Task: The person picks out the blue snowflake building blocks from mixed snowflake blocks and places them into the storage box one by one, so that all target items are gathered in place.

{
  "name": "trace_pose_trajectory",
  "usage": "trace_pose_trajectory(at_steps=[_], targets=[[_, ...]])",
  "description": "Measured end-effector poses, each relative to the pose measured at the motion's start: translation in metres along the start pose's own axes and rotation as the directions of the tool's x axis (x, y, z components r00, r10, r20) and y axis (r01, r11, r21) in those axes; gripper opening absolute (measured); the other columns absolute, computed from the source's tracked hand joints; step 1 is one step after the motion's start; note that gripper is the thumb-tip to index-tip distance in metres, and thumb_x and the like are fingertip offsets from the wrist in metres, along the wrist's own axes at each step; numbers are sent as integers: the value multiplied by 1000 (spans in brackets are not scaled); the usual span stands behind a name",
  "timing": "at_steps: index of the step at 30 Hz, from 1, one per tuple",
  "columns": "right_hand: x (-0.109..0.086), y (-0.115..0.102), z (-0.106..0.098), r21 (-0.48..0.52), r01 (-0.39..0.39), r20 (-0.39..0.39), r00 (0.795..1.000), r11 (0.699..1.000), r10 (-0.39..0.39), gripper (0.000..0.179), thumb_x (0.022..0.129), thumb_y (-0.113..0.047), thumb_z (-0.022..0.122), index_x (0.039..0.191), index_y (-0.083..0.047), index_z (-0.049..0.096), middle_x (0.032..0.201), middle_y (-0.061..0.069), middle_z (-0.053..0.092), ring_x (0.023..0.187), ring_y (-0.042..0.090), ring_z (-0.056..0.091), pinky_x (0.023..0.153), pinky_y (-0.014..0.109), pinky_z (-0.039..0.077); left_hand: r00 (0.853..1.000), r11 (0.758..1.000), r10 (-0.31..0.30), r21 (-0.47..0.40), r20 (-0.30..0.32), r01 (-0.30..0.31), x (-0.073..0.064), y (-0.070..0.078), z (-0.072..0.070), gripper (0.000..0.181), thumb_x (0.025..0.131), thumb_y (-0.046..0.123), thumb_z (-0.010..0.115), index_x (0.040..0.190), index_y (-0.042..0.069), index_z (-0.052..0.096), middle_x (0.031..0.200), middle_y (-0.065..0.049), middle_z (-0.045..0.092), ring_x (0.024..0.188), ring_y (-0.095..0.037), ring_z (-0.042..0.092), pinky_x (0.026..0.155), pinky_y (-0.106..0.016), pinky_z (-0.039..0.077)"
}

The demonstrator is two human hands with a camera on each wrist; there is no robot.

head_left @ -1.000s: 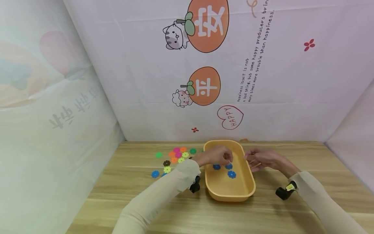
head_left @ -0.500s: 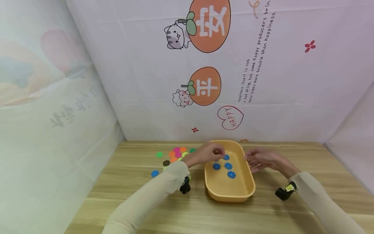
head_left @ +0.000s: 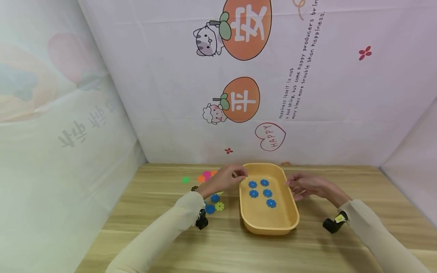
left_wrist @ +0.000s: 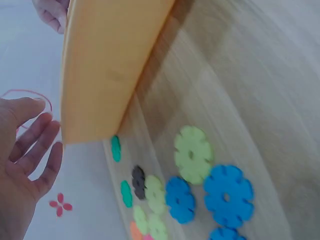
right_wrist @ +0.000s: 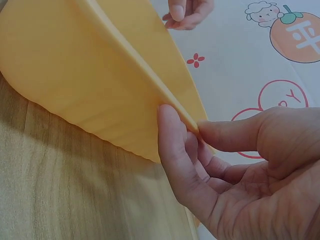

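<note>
A yellow-orange plastic tub stands on the wooden table with several blue flower-shaped discs lying flat inside. My left hand hovers at the tub's left rim. Its fingers are loosely bent, and the left wrist view shows nothing between thumb and fingers. On the opposite side, my right hand pinches the tub's rim, with the thumb at the top edge and the fingers against the outer wall. More flower-shaped discs lie on the table left of the tub, among them a blue disc and a yellow-green disc. My left forearm covers some of them.
A green disc lies at the pile's far left, and an orange disc is near the back. Printed white cloth rises behind the table and along both sides.
My left hand has let go of a blue disc inside the tub and moved out leftward to the rim. One more blue disc now shows in there. The right hand stays at the rim.
</note>
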State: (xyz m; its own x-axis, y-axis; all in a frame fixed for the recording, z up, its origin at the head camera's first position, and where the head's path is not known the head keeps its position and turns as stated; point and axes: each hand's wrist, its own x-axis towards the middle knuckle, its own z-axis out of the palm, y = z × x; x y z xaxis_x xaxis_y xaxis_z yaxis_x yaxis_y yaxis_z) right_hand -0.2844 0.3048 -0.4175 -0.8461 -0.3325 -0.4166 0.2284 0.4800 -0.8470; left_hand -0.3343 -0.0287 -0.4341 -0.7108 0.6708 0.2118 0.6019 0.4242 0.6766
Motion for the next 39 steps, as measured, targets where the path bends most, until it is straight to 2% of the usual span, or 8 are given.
trace_pose_trajectory(at_steps=[6,16,23,26,29,32,37,39], targets=[[0,0,0,1,5,2,1000,1000,-5,22,110,-13,51,117,6,57,98,9,68,85,17,70,78,34,64,999,1000,0,7,-32,0,-13,-11,-6,20,107,14,62,122,5,70,118,-6,70,100,-11,63,88,-26,56],[0,0,-1,1,14,9,1000,1000,-14,24,110,-14,51,119,7,56,100,10,68,85,18,70,78,34,64,999,998,-34,56,3,34,-37,-28,-18,18,106,17,65,121,11,71,110,1,71,98,-9,64,87,-28,56],[1,1,-1,8,16,14,1000,1000,-17,22,110,-14,51,117,6,57,99,10,69,86,19,71,78,35,65,996,997,-22,82,87,15,-52,-41,-28,13,100,9,71,113,5,74,108,-6,74,94,-14,67,81,-27,58],[1,2,-1,8,17,18,1000,1000,-17,23,110,-14,50,118,7,57,100,10,69,86,19,71,79,36,65,991,995,-69,85,117,59,-60,-44,-32,15,100,10,72,114,4,73,109,-6,72,95,-16,67,84,-29,58],[2,4,-1,10,13,19,1000,1000,-13,24,111,-15,50,119,7,57,101,10,69,87,19,71,80,36,65,981,988,-134,94,142,121,-68,-47,-34,16,100,12,73,115,7,73,107,-1,70,96,-14,66,87,-31,57],[1,4,-2,11,12,18,1000,1000,-12,25,111,-15,50,120,8,56,101,10,69,87,19,71,80,36,65,971,982,-164,120,172,144,-74,-49,-36,16,98,15,75,113,10,73,103,3,70,94,-12,65,85,-31,57],[-1,1,-1,16,11,14,1000,1000,-11,25,110,-14,51,120,8,56,101,10,69,87,19,71,80,36,65,959,984,-161,118,233,136,-79,-59,-35,17,95,17,79,110,12,71,95,5,67,86,-11,61,79,-27,54],[-1,1,-1,21,8,14,1000,1000,-8,25,110,-14,51,120,8,56,101,10,69,87,19,71,80,36,65,960,986,-148,107,237,125,-80,-63,-34,18,95,15,79,110,11,70,94,4,64,84,-11,58,77,-26,53]])
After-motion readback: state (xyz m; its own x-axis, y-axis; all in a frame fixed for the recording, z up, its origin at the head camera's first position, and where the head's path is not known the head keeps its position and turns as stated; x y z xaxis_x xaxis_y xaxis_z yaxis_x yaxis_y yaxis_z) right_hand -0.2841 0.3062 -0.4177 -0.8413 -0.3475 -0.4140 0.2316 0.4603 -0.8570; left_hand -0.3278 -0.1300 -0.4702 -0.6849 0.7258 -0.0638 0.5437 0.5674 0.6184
